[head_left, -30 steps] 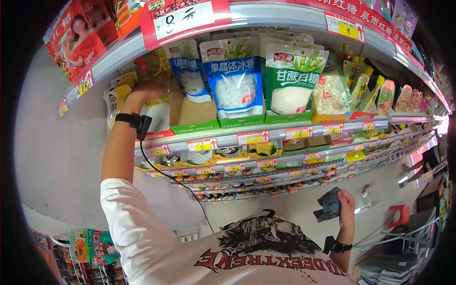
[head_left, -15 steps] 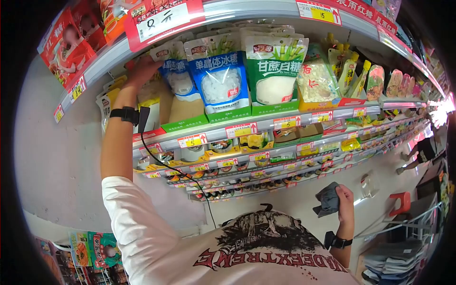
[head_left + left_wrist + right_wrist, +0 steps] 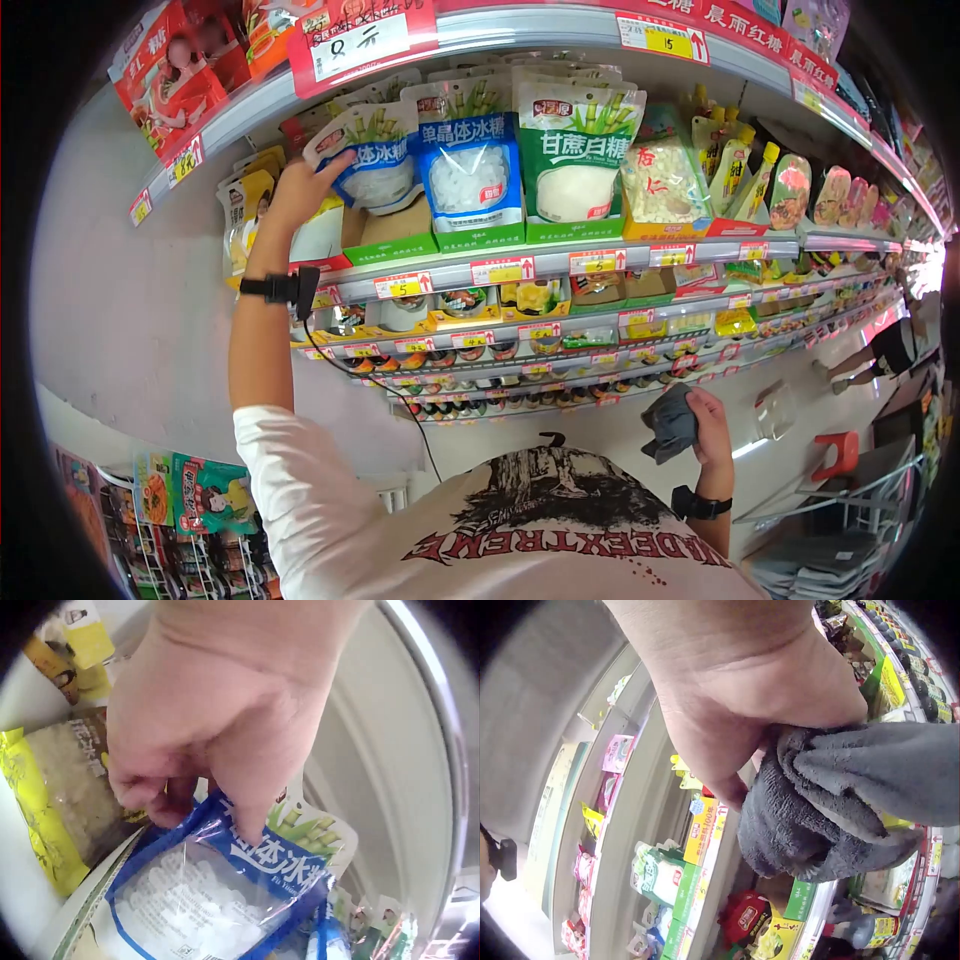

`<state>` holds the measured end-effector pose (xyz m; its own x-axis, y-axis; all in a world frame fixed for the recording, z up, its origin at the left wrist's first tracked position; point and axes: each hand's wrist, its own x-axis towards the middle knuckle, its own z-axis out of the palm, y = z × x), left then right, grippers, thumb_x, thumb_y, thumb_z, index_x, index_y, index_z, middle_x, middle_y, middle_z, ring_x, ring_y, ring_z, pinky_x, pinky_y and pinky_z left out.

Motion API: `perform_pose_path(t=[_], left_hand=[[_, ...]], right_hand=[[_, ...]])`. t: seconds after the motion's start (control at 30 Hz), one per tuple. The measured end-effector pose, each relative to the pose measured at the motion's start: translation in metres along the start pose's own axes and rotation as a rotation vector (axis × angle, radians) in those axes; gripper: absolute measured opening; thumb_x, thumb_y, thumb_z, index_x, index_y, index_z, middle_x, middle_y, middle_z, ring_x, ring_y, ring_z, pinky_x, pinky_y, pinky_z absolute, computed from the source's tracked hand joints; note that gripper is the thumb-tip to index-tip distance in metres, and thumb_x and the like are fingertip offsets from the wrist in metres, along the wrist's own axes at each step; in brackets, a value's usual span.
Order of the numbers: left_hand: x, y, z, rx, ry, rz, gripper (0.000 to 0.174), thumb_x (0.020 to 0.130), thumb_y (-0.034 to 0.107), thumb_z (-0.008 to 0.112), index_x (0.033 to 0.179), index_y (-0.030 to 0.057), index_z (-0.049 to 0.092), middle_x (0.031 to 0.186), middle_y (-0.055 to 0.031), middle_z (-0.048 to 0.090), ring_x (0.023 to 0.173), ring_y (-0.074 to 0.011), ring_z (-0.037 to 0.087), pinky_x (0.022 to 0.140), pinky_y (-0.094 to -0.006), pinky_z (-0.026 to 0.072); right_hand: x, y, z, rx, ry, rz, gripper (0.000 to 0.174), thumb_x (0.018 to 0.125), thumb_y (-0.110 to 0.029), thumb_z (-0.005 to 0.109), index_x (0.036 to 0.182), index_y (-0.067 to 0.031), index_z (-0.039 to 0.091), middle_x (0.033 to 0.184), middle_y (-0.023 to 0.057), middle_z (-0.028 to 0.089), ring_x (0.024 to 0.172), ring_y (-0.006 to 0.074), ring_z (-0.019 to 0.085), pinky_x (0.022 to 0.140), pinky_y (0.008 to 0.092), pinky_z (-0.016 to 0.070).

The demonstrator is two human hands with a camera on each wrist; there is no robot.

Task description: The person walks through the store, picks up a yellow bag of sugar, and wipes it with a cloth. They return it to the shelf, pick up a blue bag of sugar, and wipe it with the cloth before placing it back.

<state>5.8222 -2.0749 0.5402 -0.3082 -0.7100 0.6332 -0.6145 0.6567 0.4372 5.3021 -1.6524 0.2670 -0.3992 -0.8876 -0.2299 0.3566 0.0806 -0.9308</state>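
My left hand [image 3: 300, 200] grips a blue-and-white bag of rock sugar [image 3: 378, 165] near its top left corner. In the left wrist view the thumb lies over the printed front of this bag [image 3: 202, 900], and the fingers curl behind its top edge. The bag leans above a green-fronted display carton [image 3: 395, 245]. A second blue rock sugar bag [image 3: 470, 165] stands just right of it. Lower down at the right, my right hand [image 3: 713, 425] holds a bunched dark grey cloth [image 3: 670, 425], its folds [image 3: 810, 802] hanging out past the fingers in the right wrist view.
A green bag of white sugar [image 3: 582, 155] and a clear-fronted bag [image 3: 665, 185] stand farther right. Yellow-topped packs [image 3: 250, 205] are left of my hand. The shelf above [image 3: 500, 30] overhangs the bags. A red stool [image 3: 836, 455] is on the floor at right.
My left hand has come from deeper in the shelf to the blue bag's top corner and now grips it; the bag has tilted. The right hand keeps holding the cloth.
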Motion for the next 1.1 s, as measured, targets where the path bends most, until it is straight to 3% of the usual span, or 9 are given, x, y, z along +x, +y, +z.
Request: perform_pose_path(t=[0.13,0.33,0.5,0.57,0.67,0.77,0.87,1.0,1.1], left_hand=[[-0.043,0.048,-0.009,-0.02,0.315,0.059,0.041,0.098,0.028,0.069,0.126,-0.0006,0.065,0.114,-0.0124,0.072,0.102,-0.0147,0.064,0.09,-0.0296,0.0495],[-0.115,0.175,0.022,-0.629,0.509,-0.466,0.041,0.104,0.029,0.062,0.133,-0.0001,0.06,0.126,-0.0063,0.064,0.113,-0.0138,0.061,0.098,-0.0291,0.0474],[-0.153,0.239,0.094,-1.207,0.147,-0.72,0.051,0.107,0.04,0.051,0.141,0.0026,0.052,0.137,-0.0108,0.061,0.12,-0.0208,0.062,0.103,-0.0392,0.0503],[-0.16,0.275,0.133,-1.411,0.034,-0.754,0.054,0.108,0.041,0.048,0.145,0.0022,0.047,0.141,-0.0132,0.059,0.124,-0.0247,0.062,0.106,-0.0432,0.0499],[-0.172,0.322,0.186,-1.597,-0.068,-0.804,0.056,0.108,0.042,0.045,0.148,0.0018,0.043,0.143,-0.0147,0.057,0.127,-0.0274,0.06,0.108,-0.0444,0.049],[-0.183,0.363,0.236,-1.804,-0.154,-0.854,0.057,0.109,0.042,0.044,0.149,0.0017,0.041,0.144,-0.0155,0.056,0.127,-0.0286,0.06,0.108,-0.0442,0.0492],[-0.191,0.381,0.268,-1.924,-0.272,-0.873,0.056,0.11,0.042,0.039,0.146,-0.0002,0.043,0.142,-0.0161,0.057,0.126,-0.027,0.06,0.106,-0.0426,0.0509],[-0.226,0.408,0.309,-1.67,-0.366,-1.008,0.048,0.108,0.039,0.047,0.143,0.0063,0.048,0.136,-0.0137,0.062,0.123,-0.0251,0.062,0.105,-0.0443,0.0506],[-0.261,0.422,0.333,-1.699,-0.579,-1.176,0.043,0.105,0.036,0.052,0.14,0.0105,0.052,0.133,-0.0107,0.064,0.122,-0.0234,0.063,0.102,-0.0434,0.0506]], right_hand=[[0.015,-0.008,0.0,-0.022,-0.028,0.057,0.025,0.098,-0.013,0.066,0.116,0.0046,0.067,0.1,0.0051,0.072,0.086,0.0109,0.067,0.078,0.0243,0.0533],[0.03,-0.03,0.001,-0.165,-0.181,0.036,0.032,0.097,-0.015,0.068,0.123,0.0038,0.065,0.107,0.0053,0.07,0.097,0.0108,0.064,0.086,0.0248,0.051],[0.032,-0.069,0.019,-0.321,-0.34,-0.065,0.04,0.098,-0.016,0.067,0.131,0.0051,0.06,0.119,0.0085,0.067,0.109,0.015,0.062,0.094,0.0288,0.0499],[0.049,-0.066,0.005,-0.49,-0.506,-0.283,0.049,0.098,-0.02,0.068,0.137,0.0047,0.054,0.127,0.0097,0.064,0.117,0.0168,0.06,0.099,0.0307,0.0479],[0.041,-0.1,0.006,-0.561,-0.709,-0.261,0.061,0.096,-0.025,0.069,0.146,0.0026,0.047,0.139,0.0125,0.057,0.127,0.0217,0.054,0.109,0.0366,0.042],[0.04,-0.102,-0.003,-0.315,-0.966,-0.071,0.063,0.095,-0.028,0.073,0.144,0.0018,0.048,0.131,0.0098,0.062,0.12,0.017,0.057,0.102,0.0331,0.0471],[0.05,-0.079,-0.048,-0.304,-1.031,0.034,0.061,0.095,-0.025,0.072,0.143,0.0023,0.047,0.133,0.01,0.062,0.121,0.0164,0.057,0.102,0.0338,0.0472],[0.039,-0.087,-0.079,0.061,-0.685,0.42,0.054,0.103,-0.035,0.06,0.141,0.0014,0.05,0.13,0.0093,0.064,0.114,0.015,0.062,0.097,0.0321,0.0503],[0.049,-0.09,-0.098,-0.144,-0.587,0.441,0.057,0.103,-0.044,0.059,0.138,0.0003,0.055,0.122,0.0091,0.068,0.107,0.0141,0.064,0.093,0.03,0.0514]])
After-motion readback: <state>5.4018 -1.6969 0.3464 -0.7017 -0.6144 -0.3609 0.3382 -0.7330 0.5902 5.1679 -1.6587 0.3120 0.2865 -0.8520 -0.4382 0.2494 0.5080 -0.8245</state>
